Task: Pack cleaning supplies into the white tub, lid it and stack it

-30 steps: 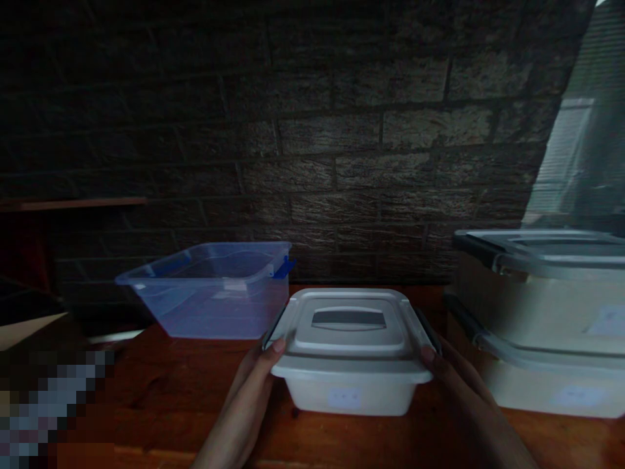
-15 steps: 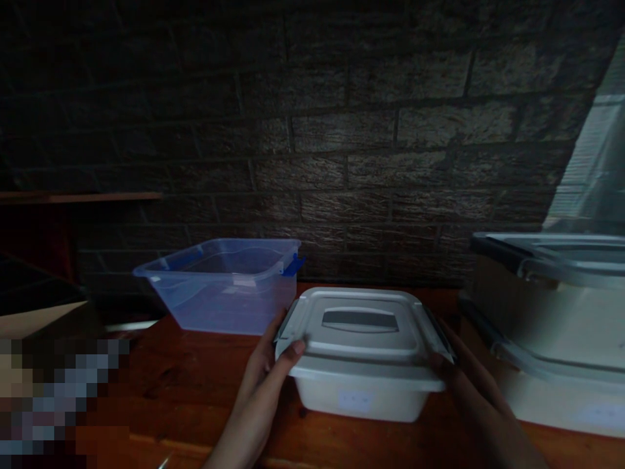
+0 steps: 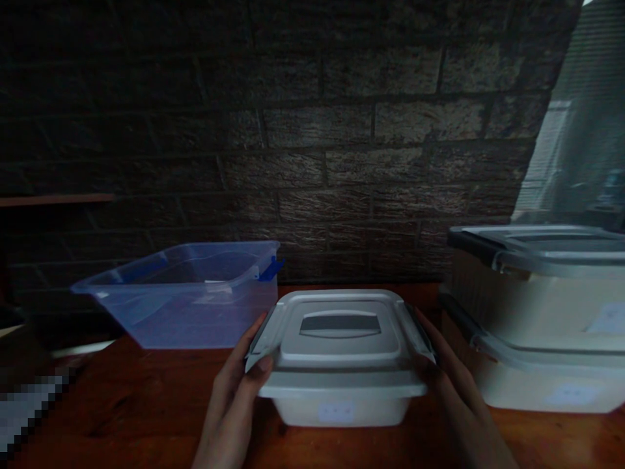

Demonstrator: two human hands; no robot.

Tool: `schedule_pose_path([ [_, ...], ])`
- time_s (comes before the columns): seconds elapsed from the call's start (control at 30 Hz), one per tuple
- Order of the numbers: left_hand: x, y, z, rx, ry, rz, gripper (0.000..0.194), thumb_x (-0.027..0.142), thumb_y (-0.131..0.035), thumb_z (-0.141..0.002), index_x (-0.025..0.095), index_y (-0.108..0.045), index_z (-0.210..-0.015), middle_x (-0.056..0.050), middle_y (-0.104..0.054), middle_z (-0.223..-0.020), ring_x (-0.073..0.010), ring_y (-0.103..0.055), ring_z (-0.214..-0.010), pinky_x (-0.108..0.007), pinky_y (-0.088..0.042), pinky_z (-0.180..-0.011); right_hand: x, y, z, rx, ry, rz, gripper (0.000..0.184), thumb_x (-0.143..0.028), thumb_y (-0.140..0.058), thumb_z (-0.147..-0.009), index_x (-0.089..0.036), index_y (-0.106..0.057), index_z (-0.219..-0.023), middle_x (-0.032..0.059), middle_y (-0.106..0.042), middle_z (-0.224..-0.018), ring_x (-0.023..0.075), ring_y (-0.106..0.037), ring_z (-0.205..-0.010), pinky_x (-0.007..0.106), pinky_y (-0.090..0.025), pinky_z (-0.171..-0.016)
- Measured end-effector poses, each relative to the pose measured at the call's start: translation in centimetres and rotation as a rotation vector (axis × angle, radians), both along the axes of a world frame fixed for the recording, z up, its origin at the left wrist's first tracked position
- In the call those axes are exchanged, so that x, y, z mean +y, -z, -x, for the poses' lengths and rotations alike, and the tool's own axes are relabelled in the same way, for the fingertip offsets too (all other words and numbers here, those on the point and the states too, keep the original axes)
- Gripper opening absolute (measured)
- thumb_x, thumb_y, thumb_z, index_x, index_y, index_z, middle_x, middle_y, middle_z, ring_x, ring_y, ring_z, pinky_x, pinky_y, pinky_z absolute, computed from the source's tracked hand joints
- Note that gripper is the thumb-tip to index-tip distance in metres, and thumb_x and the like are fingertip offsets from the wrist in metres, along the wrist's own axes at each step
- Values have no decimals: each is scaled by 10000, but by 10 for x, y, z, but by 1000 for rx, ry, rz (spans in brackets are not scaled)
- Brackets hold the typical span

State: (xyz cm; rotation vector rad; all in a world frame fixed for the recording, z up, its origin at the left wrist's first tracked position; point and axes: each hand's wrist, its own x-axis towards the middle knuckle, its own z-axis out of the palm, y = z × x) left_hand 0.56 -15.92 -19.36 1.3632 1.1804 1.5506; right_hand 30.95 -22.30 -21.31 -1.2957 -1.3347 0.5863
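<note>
A white lidded storage box point(image 3: 336, 407) sits in front of me at the middle of the head view, with a grey inset handle on its lid and a pale label on its front. My left hand point(image 3: 239, 384) grips its left edge, thumb over the rim and fingers along the side. On the opposite edge, my right hand point(image 3: 449, 381) holds the box the same way, its fingertips partly hidden in shadow. Dark latches run along both sides under the hands. The lid is on the box; what is inside cannot be seen.
Left of the box stands a lidless translucent bluish bin point(image 3: 195, 319) with blue latches. Two larger lidded boxes point(image 3: 541, 306) are stacked at right. Everything rests on a brown wooden table point(image 3: 146, 397) against a dark brick wall point(image 3: 293, 150). A shelf edge point(image 3: 58, 199) juts in at left.
My view has turned slightly right, so the bin, the box and the stack all appear farther left. Both hands keep their hold on the white box.
</note>
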Motion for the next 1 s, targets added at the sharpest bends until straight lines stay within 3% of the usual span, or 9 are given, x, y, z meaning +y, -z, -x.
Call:
schedule_pose_path([
  [0.2,-5,-3,1,31,7,-4,698,487,-656,-888,230,-517,-1522,-72,-605,-1493,-387,-483,-1434,-508,-435,-1158,-3,7,-9,-76,66,-19,627,-544,-456,-1012,-428,-312,-1611,-78,-256,-1680,348,-170,-1562,612,-260,-1235],
  [0.33,-9,-5,0,57,16,11,683,470,-643,-901,248,-506,-1532,-61,-571,-1527,-380,-458,-1455,-515,-413,-1176,1,13,-16,-124,82,-50,596,-533,-475,-997,-471,-364,-1579,-74,-384,-1625,366,-259,-1537,631,-260,-1238],
  [0.47,-10,-5,3,80,25,3,668,478,-638,-908,269,-510,-1529,-36,-520,-1572,-380,-418,-1482,-526,-367,-1210,0,15,-16,-154,86,-94,596,-513,-485,-1000,-445,-374,-1581,-63,-375,-1629,367,-273,-1537,635,-254,-1240],
  [0.67,-12,-13,5,131,35,48,647,514,-622,-932,314,-494,-1534,0,-469,-1612,-357,-342,-1527,-541,-163,-1292,-10,6,-10,-185,126,-52,599,-449,-464,-1033,-329,-358,-1610,-7,-376,-1642,335,-330,-1524,572,-291,-1240],
  [0.8,-13,-15,7,132,76,86,637,531,-605,-938,357,-479,-1538,31,-462,-1615,-351,-310,-1543,-536,-157,-1299,-16,-1,-9,-234,45,-28,620,-465,-450,-1036,-326,-320,-1626,-14,-316,-1670,328,-262,-1550,550,-278,-1238],
  [1.0,-11,-11,12,199,40,76,618,563,-593,-930,345,-531,-1506,37,-479,-1603,-350,-275,-1557,-508,-123,-1313,-19,-9,-9,-197,-5,-11,678,-513,-462,-1009,-362,-270,-1641,-31,-255,-1697,328,-216,-1566,508,-358,-1205],
])
